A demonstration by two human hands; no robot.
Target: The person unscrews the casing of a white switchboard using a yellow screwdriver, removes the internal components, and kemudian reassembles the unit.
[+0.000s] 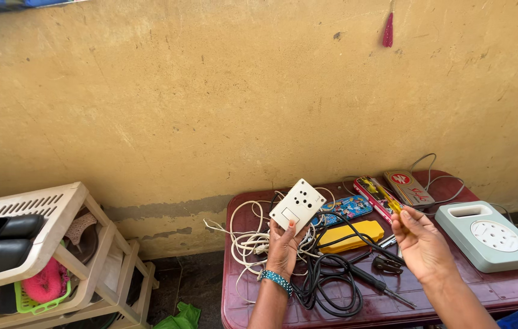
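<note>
My left hand point(284, 248) holds up a white square switch-and-socket plate point(298, 206) above the dark red table point(490, 292), fingers gripping its lower edge; a beaded bracelet sits on the wrist. My right hand point(420, 240) pinches a small yellow-handled screwdriver point(391, 201), its tip pointing up and left, a little right of the plate. Below the hands lie tangled white cords point(248, 240) and a coil of black cable point(326, 281).
A pale green round-socket extension box point(490, 236) sits at the table's right. Flat boxes point(408, 186), a patterned case point(349, 208), a yellow case point(351, 236) and a black soldering iron point(380, 285) lie mid-table. A beige shoe rack point(45, 244) stands left, against the yellow wall.
</note>
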